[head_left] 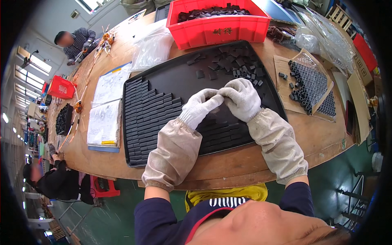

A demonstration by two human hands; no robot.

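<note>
- Wooden table point(312, 139): a tray pulled nearer could overhang, since little wood lies before its near edge; more bare room is at the right.
- Black tray point(173, 78): a bump to its rim would probably jolt everything inside; its bare floor lies mostly between the rows and the far heap.
- Red bin point(204, 36): filled with black pieces and just beyond the tray, it could shed some if jarred; it blocks room on the far side.
- Bundle of grey tubes point(316, 87): right of the tray on cardboard, with loose tubes beside it; a wide right elbow could scatter them.
- Left hand point(200, 107) and right hand point(241, 98): gloved, fingertips bunched together above the tray; I cannot tell what they pinch. Thick gloves could make a small piece slip.
- Rows of black pieces point(149, 110): packed at the tray's left; the left sleeve, so near, could drag them crooked.
- Loose black pieces point(228, 63): heaped at the tray's far right; overlapping, 2 could come up together.
</note>
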